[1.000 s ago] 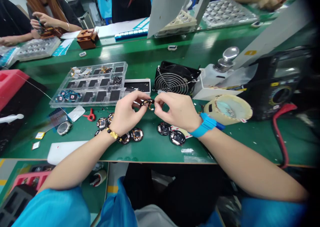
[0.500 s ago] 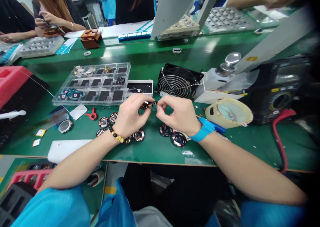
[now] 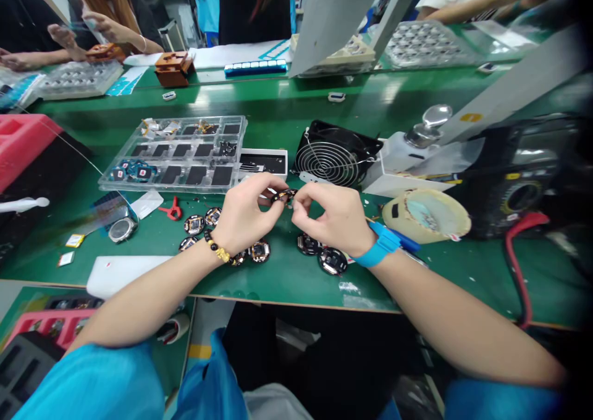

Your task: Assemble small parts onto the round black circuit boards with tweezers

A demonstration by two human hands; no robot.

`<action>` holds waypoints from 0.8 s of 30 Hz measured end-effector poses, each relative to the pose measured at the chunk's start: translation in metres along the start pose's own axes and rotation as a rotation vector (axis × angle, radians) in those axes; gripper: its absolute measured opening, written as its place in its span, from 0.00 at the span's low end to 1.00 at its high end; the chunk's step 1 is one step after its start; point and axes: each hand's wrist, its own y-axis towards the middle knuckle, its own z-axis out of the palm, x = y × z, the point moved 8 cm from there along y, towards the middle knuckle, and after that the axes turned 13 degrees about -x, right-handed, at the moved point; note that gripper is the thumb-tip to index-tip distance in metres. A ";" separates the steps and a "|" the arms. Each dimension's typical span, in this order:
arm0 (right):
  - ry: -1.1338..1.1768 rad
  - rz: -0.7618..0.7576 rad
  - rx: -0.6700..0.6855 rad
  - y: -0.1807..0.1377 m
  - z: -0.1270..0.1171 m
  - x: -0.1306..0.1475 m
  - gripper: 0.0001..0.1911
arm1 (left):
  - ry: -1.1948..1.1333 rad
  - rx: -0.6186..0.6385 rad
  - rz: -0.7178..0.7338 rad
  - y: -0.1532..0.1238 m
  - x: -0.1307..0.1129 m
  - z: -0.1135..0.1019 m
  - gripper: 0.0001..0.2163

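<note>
My left hand [image 3: 248, 213] is closed, with thumb and fingers pinching a small round black electronic module [image 3: 281, 196] by its edge, above the bench. My right hand [image 3: 331, 216] meets the module's right side in a closed pinch; whatever lies between those fingertips is too small to make out. Several similar round modules [image 3: 193, 224] lie around and partly behind my left wrist. Below my right hand are two more black round modules [image 3: 332, 261], flat on the green bench [image 3: 287, 278].
Behind my hands stand a clear compartment tray [image 3: 172, 188], a white parts box [image 3: 264, 160] and a black fan [image 3: 331, 154]. At right are a cream tub [image 3: 428, 216], a pump bottle [image 3: 407, 148] and a black instrument [image 3: 519, 185]. Red tweezers-like clip [image 3: 172, 209] lies left. Co-workers sit across.
The module between my fingers has tilted and shows more of its surface. My hands stay close together. At the back left, a co-worker's hands have moved apart.
</note>
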 end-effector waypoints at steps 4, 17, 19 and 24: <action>0.009 -0.003 0.039 -0.003 0.004 0.001 0.05 | -0.015 0.003 -0.023 0.000 0.002 0.001 0.07; 0.021 0.051 0.040 -0.001 0.005 -0.008 0.04 | -0.290 0.132 -0.384 0.004 0.037 0.012 0.07; 0.033 0.057 0.048 -0.001 0.006 -0.007 0.04 | -0.258 0.122 -0.377 0.004 0.037 0.012 0.07; 0.082 0.069 0.067 -0.004 0.008 0.000 0.05 | -0.162 0.096 -0.326 0.002 0.030 0.008 0.06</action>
